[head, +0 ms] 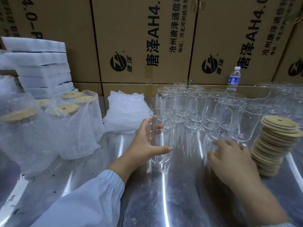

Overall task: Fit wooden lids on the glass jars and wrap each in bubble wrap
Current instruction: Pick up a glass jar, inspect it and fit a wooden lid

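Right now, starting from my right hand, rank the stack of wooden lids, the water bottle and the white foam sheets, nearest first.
From the right hand:
1. stack of wooden lids, just to its right.
2. water bottle, straight ahead, far back.
3. white foam sheets, far left at the back.

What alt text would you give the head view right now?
The left hand grips an unlidded glass jar upright at the steel table; the right hand is open beside a stack of wooden lids. Bare jars stand behind, bubble-wrapped lidded jars at left.
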